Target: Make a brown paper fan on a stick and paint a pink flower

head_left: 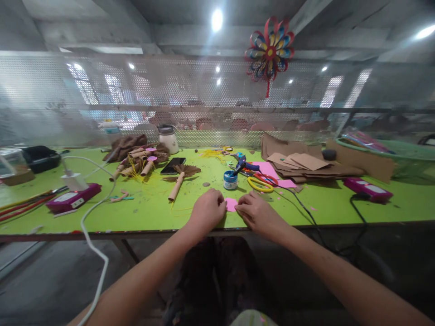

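Note:
Between my hands, near the front edge of the green table, is a small piece of pink paper (231, 204). My left hand (208, 209) pinches its left side, fingers curled. On the right side my right hand (254, 212) grips it with thumb and fingertips. Just behind the paper stands a small blue-and-white jar (230, 180). A dark blue glue gun (245, 165) leans with its nozzle at the jar. Yellow-and-red-handled scissors (261, 184) lie to the right, partly over pink sheets (265, 170). A brown paper roll with a fan-shaped top (177, 185) lies to the left.
More brown paper rolls (147, 168) are heaped at the left near a phone (173, 166) and a white jug (168, 138). Brown paper sheets (306, 164) and a green basket (408, 160) sit right. Purple power strips (74, 198) lie at both sides, with cables trailing off the front edge.

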`<act>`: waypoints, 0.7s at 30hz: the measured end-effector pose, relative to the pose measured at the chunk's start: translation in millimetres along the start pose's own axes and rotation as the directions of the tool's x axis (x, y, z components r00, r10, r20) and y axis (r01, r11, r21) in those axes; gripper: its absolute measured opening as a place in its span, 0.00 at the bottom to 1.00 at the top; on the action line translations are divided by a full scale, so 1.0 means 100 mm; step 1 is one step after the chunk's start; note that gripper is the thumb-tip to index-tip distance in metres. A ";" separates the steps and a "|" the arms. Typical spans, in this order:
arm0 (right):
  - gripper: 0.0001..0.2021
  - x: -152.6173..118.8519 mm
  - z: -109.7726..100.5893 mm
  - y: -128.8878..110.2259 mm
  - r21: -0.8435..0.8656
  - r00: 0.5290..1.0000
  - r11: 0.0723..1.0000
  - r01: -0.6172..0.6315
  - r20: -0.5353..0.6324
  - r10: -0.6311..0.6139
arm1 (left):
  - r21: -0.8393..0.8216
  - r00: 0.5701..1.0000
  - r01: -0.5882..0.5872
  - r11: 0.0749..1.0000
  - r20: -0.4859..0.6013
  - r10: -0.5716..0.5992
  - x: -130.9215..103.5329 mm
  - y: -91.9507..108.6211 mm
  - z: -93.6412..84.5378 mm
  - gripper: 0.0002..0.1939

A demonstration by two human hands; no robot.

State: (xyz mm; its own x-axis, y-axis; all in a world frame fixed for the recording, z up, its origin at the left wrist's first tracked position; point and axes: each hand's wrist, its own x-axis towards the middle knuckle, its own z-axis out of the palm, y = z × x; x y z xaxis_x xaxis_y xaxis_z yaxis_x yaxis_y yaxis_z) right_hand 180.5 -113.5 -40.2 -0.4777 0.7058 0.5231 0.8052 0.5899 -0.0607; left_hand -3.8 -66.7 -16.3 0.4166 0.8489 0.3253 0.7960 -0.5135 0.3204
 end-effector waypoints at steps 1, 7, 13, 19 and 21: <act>0.11 0.00 -0.01 0.00 -0.004 1.000 1.000 0.003 0.006 -0.003 | -0.001 0.994 -0.107 0.994 -0.032 0.107 -0.03 -0.01 0.00 0.10; 0.12 0.01 -0.02 0.00 -0.043 0.999 0.999 0.013 0.037 -0.012 | 0.118 0.806 -0.591 0.798 0.128 0.578 -0.03 -0.11 -0.04 0.14; 0.12 0.03 -0.04 0.00 -0.016 1.000 1.000 0.014 0.017 -0.013 | 0.167 0.767 -0.641 0.749 0.174 0.618 -0.03 -0.19 -0.05 0.16; 0.11 0.06 -0.09 -0.01 -0.067 0.991 0.996 0.053 0.126 -0.044 | 0.167 0.811 -0.584 0.794 0.097 0.577 -0.09 -0.20 -0.04 0.16; 0.12 0.07 -0.10 -0.01 -0.094 0.987 0.995 0.043 0.155 -0.028 | 0.171 0.818 -0.575 0.800 0.104 0.565 -0.09 -0.21 -0.03 0.15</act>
State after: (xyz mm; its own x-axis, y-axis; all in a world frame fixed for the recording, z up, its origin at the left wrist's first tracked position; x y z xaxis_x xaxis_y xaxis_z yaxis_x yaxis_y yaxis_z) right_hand 179.7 -113.1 -28.4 -0.5489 0.7412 0.3864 0.8133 0.5803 0.0422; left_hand -25.4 -64.0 -23.1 0.8366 0.4174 0.3547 0.4727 -0.8773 -0.0826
